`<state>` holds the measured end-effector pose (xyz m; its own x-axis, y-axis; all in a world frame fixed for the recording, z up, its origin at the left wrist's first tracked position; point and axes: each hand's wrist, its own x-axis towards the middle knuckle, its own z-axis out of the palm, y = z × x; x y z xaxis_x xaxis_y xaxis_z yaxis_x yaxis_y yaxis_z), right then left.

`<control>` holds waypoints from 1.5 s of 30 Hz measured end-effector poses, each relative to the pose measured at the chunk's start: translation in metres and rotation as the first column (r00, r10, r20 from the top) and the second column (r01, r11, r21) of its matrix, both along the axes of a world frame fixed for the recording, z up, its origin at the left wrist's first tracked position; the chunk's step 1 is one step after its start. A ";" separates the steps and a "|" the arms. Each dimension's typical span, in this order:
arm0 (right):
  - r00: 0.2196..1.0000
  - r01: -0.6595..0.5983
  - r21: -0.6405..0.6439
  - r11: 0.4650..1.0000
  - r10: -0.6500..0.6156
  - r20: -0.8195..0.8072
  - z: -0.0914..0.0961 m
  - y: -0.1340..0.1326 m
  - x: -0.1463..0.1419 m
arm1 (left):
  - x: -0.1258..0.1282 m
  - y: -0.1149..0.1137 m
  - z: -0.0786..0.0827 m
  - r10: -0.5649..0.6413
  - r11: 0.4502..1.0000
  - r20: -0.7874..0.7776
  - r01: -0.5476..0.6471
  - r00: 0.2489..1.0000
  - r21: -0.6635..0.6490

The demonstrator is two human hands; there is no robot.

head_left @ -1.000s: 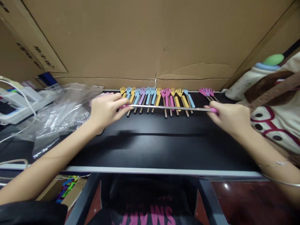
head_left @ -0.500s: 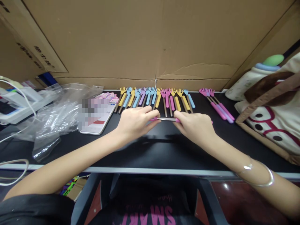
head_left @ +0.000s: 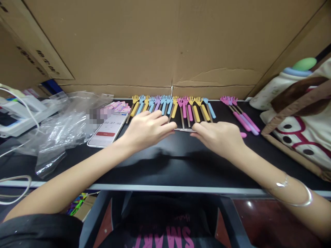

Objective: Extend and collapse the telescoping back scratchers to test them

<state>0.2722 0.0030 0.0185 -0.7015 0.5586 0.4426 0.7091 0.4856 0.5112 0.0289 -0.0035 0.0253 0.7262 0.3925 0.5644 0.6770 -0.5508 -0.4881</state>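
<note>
Silver rod [head_left: 184, 130] bridges my left hand [head_left: 147, 130] and right hand [head_left: 219, 138], fingers of both curled closed on it. Adjusting its length seems the step; next calls for level grips.

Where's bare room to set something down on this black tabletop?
Widest: the flat black tabletop between the left hand, right hand and the straight silver front edge. A smaller gap separates the multicoloured claw-headed stick row from the pink-and-purple claw-headed sticks. Crowded: left side, with crumpled clear plastic and a rectangular white phone.
</note>
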 end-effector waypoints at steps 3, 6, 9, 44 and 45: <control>0.994 0.105 -0.018 0.994 -0.105 -0.002 0.004 0.014 0.035 | -0.032 0.009 0.009 0.046 0.999 -0.057 -0.045 0.997 0.022; 0.962 0.273 -0.071 0.959 -0.274 0.002 0.007 0.031 0.089 | -0.082 0.021 0.012 0.155 0.988 -0.073 -0.153 0.985 0.033; 0.902 0.431 -0.185 0.883 -0.429 0.055 0.009 0.041 0.139 | -0.129 0.029 0.011 0.247 0.968 -0.022 -0.246 0.969 0.052; 0.831 0.530 -0.174 0.830 -0.549 -0.088 0.011 0.043 0.193 | -0.191 0.029 0.007 0.370 0.927 0.280 -0.331 0.886 -0.176; 0.831 0.527 -0.172 0.832 -0.547 -0.103 0.011 0.042 0.192 | -0.190 0.028 0.008 0.362 0.931 0.289 -0.331 0.886 -0.150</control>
